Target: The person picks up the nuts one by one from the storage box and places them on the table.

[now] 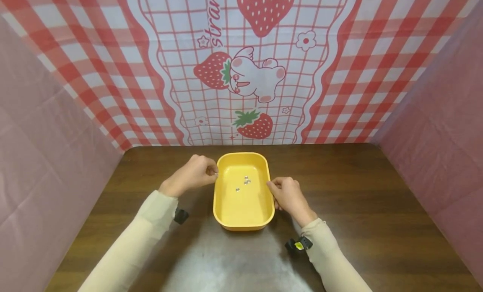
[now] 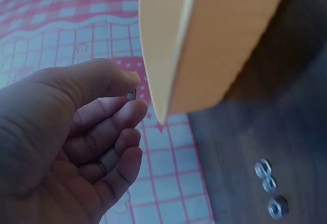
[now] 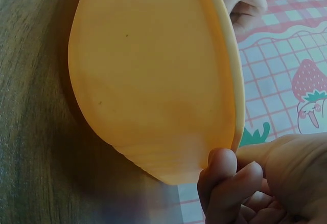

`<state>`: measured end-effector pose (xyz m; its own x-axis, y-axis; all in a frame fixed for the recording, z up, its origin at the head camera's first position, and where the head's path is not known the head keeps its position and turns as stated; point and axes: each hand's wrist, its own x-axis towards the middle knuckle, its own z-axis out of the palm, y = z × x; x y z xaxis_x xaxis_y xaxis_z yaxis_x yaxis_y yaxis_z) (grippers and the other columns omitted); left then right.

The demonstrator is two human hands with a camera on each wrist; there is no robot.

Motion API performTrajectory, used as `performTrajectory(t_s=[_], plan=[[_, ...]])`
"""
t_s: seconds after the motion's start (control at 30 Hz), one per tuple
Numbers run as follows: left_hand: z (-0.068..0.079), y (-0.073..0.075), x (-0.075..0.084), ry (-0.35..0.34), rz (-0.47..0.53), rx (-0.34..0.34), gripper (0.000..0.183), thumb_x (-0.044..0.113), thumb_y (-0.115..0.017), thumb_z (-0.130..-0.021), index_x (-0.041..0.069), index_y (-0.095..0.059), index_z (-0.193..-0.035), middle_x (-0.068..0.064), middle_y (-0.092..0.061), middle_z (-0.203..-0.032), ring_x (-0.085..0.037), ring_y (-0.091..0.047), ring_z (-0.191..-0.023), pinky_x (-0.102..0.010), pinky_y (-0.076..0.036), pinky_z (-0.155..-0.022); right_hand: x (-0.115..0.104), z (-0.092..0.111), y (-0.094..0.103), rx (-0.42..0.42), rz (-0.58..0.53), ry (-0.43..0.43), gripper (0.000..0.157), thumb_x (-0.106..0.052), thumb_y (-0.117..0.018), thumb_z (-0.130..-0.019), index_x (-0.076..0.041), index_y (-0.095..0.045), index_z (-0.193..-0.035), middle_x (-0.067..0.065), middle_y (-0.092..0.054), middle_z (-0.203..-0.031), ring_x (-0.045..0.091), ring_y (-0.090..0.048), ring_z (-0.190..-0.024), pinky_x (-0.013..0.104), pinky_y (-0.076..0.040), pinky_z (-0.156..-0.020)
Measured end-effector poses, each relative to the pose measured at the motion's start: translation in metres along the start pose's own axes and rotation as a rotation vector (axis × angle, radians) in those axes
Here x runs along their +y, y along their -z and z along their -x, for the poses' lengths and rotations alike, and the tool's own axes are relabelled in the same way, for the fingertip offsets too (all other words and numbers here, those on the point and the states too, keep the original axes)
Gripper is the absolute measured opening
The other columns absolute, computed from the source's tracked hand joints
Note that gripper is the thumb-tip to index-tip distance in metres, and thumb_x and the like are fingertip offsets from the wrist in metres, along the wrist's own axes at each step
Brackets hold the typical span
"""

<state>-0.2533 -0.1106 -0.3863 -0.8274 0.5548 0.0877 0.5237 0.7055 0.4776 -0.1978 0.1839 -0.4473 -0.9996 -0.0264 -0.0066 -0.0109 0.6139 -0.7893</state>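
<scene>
A yellow tray point(image 1: 243, 210) stands on the table with several small shiny metal nuts point(image 1: 237, 189) on its floor. At the tray's left rim, my left hand point(image 1: 192, 173) pinches a small metal nut point(image 2: 132, 95) between thumb and index finger, the other fingers curled loosely. My right hand point(image 1: 289, 196) grips the opposite rim, thumb on one side of the wall and fingers on the other, as the right wrist view shows. More nuts point(image 2: 277, 207) lie on the table beside the tray in the left wrist view; I cannot make them out in the head view.
A dark wooden table point(image 1: 339, 208) carries the tray near its back edge. Behind it hangs a red-and-white checked cloth point(image 1: 151, 74) with strawberry prints. Pink cloth walls point(image 1: 434, 128) close off both sides. Each wrist wears a black strapped device point(image 1: 181, 216).
</scene>
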Motion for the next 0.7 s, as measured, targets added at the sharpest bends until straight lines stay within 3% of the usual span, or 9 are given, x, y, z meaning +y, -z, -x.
performTrajectory(t_s=[0.33, 0.7], plan=[[0.026, 0.000, -0.035, 0.069, -0.040, 0.106, 0.007, 0.007, -0.072, -0.081, 0.005, -0.077, -0.086, -0.003, -0.075, -0.080, -0.013, -0.070, -0.075, -0.033, -0.061, -0.072, -0.001, -0.001, 0.001, -0.005, 0.004, 0.001, 0.028, -0.022, -0.063, -0.103, 0.003, -0.074, -0.105, 0.005, -0.059, -0.054, 0.013, -0.052, -0.038, 0.028, -0.047, -0.039], [0.048, -0.004, -0.070, 0.154, -0.047, 0.105, 0.006, 0.006, -0.073, -0.079, 0.005, -0.076, -0.083, -0.002, -0.073, -0.076, -0.013, -0.065, -0.071, -0.032, -0.059, -0.069, -0.001, -0.001, 0.000, -0.008, 0.012, 0.000, 0.027, -0.022, -0.063, -0.103, 0.003, -0.073, -0.104, 0.005, -0.060, -0.055, 0.014, -0.052, -0.038, 0.028, -0.047, -0.039]])
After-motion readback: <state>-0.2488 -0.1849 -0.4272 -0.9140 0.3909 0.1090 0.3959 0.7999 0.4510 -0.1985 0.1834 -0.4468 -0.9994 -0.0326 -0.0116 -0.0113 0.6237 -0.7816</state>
